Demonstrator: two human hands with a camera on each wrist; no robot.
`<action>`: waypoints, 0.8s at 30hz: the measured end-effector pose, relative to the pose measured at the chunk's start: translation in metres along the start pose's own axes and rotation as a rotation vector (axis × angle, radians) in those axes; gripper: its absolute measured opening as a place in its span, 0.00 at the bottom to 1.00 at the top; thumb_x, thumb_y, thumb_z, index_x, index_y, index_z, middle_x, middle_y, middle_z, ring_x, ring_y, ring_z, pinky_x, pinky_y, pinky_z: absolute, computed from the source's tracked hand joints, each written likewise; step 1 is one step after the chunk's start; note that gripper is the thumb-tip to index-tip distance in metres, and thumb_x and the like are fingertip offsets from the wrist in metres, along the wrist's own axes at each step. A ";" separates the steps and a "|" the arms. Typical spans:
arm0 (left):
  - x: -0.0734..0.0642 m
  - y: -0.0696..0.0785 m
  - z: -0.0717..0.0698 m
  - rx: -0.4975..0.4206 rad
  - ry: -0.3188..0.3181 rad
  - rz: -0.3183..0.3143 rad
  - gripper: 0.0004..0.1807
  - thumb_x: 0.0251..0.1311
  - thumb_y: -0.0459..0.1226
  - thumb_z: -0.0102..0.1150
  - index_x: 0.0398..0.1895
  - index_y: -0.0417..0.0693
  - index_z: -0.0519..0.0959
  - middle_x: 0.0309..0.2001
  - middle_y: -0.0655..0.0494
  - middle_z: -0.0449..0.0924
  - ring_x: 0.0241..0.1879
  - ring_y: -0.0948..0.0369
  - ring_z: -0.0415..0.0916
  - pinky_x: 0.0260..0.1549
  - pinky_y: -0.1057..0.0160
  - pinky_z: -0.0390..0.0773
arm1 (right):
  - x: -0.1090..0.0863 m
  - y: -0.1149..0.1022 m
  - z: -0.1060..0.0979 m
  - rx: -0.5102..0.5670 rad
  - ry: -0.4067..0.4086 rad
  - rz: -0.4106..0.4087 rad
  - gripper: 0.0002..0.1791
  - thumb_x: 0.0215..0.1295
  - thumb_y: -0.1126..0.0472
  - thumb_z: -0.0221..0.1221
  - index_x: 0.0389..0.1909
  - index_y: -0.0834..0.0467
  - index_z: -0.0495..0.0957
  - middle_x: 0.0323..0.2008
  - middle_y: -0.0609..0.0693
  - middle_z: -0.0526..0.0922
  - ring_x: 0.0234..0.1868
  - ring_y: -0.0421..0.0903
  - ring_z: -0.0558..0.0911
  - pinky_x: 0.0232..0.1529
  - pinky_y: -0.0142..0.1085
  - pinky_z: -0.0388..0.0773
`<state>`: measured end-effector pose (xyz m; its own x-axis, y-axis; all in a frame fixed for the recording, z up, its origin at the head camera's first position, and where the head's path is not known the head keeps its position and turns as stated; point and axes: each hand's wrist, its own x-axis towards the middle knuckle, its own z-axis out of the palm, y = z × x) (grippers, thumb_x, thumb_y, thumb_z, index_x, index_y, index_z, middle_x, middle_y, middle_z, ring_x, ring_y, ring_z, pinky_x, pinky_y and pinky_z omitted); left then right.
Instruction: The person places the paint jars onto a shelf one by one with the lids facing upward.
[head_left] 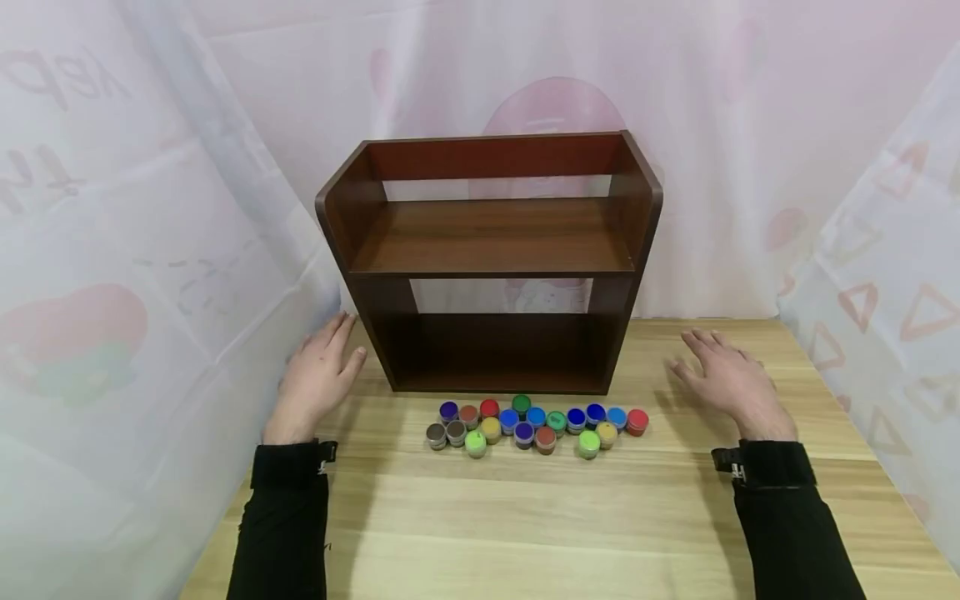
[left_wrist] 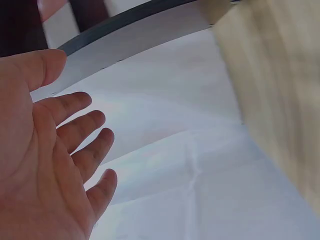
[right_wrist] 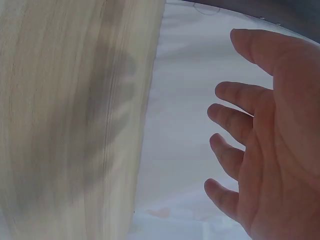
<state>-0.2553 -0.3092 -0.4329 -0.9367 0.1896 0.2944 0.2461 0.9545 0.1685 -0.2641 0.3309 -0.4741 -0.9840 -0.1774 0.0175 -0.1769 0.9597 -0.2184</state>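
Head view, read as a clock face centred on the tight cluster of small round pots with multicoloured lids [head_left: 536, 417], places a dark brown wooden two-tier shelf unit [head_left: 491, 242] at 12 o'clock, standing upright on the pale wood-grain surface [head_left: 525, 517]. The pots sit on that surface just in front of the unit's base, many of them touching, their lids red, rust, yellow, lime, green, blue, purple and grey. At about 10 o'clock the left hand [head_left: 315, 375] lies near the unit's side, its fingers extended and the thumb apart, gripping nothing; whether it touches the wood cannot be told. At about 2 o'clock the right hand [head_left: 727, 379], well apart from the unit, has its fingers loosely spread and holds nothing; its shadow falls separately on the surface. Both wrist views show bare palms with gaps between slightly bent fingers. Black sleeves [head_left: 277, 533] reach in from 7 and 5 o'clock, and pale printed cloth [head_left: 712, 208] hangs behind the unit.
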 end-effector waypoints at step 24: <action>0.019 0.094 -0.094 0.001 0.327 0.358 0.36 0.78 0.54 0.47 0.84 0.55 0.57 0.82 0.58 0.53 0.80 0.57 0.49 0.77 0.46 0.53 | -0.013 -0.018 0.000 -0.022 0.055 -0.157 0.39 0.77 0.41 0.54 0.78 0.62 0.64 0.74 0.69 0.64 0.72 0.72 0.64 0.68 0.69 0.62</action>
<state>-0.2267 -0.2377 -0.3234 -0.6658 0.4238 0.6142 0.5384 0.8427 0.0022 -0.2481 0.3159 -0.4701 -0.9439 -0.3136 0.1031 -0.3281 0.9259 -0.1873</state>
